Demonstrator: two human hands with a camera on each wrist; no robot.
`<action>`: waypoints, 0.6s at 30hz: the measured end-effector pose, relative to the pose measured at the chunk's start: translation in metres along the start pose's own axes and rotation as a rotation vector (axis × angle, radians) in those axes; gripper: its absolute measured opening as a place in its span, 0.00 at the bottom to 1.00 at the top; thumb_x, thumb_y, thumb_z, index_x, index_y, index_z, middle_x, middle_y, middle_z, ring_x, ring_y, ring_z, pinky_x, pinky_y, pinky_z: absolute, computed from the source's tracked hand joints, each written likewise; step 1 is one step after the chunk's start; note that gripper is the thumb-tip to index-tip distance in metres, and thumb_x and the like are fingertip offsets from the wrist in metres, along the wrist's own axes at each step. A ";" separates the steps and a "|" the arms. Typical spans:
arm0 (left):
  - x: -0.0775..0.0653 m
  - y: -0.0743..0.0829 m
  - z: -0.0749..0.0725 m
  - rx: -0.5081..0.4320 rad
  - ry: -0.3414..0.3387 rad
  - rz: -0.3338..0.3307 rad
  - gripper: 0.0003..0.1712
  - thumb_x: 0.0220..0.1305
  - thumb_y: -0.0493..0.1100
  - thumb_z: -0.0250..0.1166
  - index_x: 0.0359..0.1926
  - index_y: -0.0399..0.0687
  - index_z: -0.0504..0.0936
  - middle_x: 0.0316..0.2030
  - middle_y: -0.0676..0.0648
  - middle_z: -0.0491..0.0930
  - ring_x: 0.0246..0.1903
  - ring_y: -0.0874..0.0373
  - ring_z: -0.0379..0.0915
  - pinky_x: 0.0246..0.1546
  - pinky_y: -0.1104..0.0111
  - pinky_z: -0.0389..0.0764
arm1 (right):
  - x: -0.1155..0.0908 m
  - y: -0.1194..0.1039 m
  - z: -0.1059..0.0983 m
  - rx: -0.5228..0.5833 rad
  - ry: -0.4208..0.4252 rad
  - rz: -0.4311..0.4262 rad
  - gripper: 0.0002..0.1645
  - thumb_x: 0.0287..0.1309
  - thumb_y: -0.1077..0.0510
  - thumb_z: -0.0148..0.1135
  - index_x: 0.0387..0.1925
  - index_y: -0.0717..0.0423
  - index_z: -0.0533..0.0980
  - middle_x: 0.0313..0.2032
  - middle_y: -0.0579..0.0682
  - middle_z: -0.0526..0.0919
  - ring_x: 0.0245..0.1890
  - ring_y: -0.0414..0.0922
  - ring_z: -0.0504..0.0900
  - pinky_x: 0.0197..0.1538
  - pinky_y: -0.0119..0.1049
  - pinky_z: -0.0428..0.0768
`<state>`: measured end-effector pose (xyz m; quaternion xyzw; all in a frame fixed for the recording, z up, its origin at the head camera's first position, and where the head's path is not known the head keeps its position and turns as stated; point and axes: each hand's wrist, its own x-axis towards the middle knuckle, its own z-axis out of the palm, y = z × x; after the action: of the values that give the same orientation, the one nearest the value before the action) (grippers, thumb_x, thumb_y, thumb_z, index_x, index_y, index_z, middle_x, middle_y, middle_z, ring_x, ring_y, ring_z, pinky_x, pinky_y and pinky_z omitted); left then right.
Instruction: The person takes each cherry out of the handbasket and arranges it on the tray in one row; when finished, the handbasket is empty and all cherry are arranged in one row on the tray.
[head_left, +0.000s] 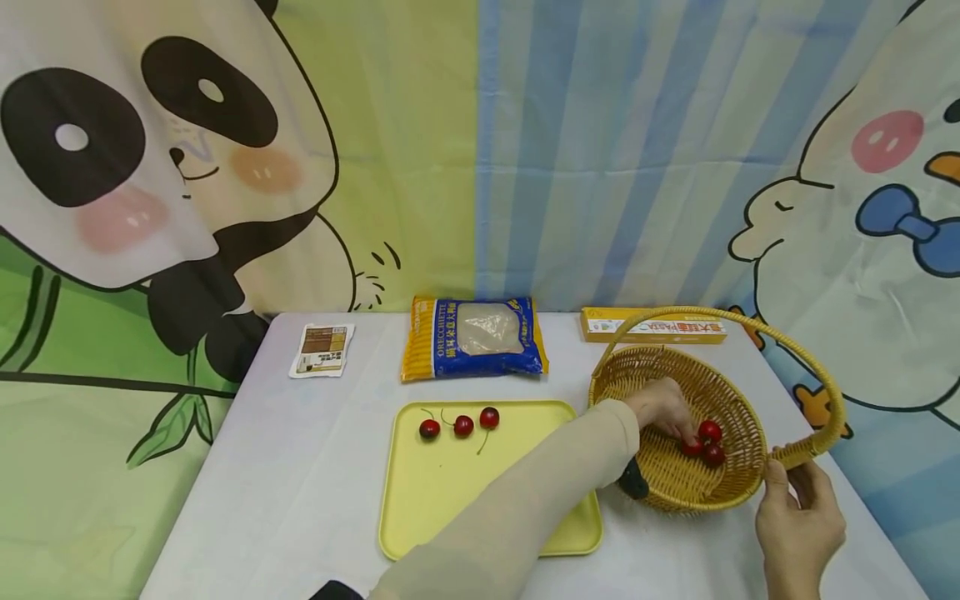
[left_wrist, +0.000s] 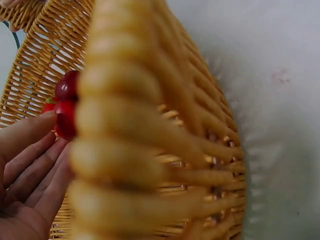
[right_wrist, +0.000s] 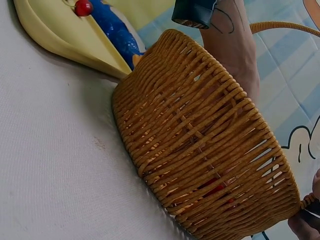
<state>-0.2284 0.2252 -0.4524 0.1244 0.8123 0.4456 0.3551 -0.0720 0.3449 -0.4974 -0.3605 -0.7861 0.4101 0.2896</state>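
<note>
My left hand (head_left: 664,407) reaches down inside a woven wicker basket (head_left: 738,417) and pinches a red cherry (left_wrist: 65,120) between thumb and fingers. Two more cherries (head_left: 711,442) lie right against it, low in the basket. In the left wrist view the basket's thick rim (left_wrist: 117,130) covers part of the cherries. At the basket's near right side, my right hand (head_left: 801,517) grips the rim where the arched handle (head_left: 828,417) joins it. Only its fingertips (right_wrist: 305,227) show at the edge of the right wrist view.
Left of the basket lies a yellow tray (head_left: 397,500) with three stemmed cherries (head_left: 463,426) near its far edge. Behind stand a blue and yellow orecchiette bag (head_left: 480,337), a yellow pasta box (head_left: 652,325) and a small brown-white packet (head_left: 322,350). A cartoon curtain (head_left: 555,150) hangs behind the table.
</note>
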 end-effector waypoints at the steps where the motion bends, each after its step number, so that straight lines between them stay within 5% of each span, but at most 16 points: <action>1: 0.000 0.000 0.001 0.032 0.005 -0.001 0.04 0.55 0.32 0.80 0.31 0.41 0.93 0.26 0.49 0.87 0.33 0.53 0.87 0.41 0.63 0.89 | 0.000 0.000 0.000 -0.002 -0.002 0.004 0.26 0.79 0.48 0.53 0.74 0.38 0.70 0.71 0.48 0.76 0.72 0.39 0.73 0.70 0.31 0.74; 8: 0.001 0.003 0.008 0.219 0.044 0.016 0.08 0.54 0.38 0.83 0.26 0.47 0.89 0.23 0.51 0.84 0.32 0.57 0.87 0.33 0.67 0.87 | 0.001 0.002 0.000 0.001 -0.014 0.044 0.27 0.79 0.47 0.51 0.75 0.38 0.68 0.72 0.47 0.75 0.73 0.39 0.72 0.71 0.33 0.74; 18: -0.001 0.005 0.008 0.240 0.055 0.041 0.08 0.53 0.39 0.83 0.25 0.46 0.90 0.22 0.51 0.85 0.31 0.57 0.87 0.32 0.68 0.87 | 0.001 0.000 0.000 -0.003 -0.012 0.021 0.27 0.79 0.47 0.51 0.75 0.39 0.69 0.72 0.48 0.75 0.74 0.40 0.72 0.71 0.33 0.73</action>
<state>-0.2230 0.2324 -0.4511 0.1701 0.8665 0.3557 0.3060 -0.0726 0.3458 -0.4971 -0.3667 -0.7847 0.4141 0.2798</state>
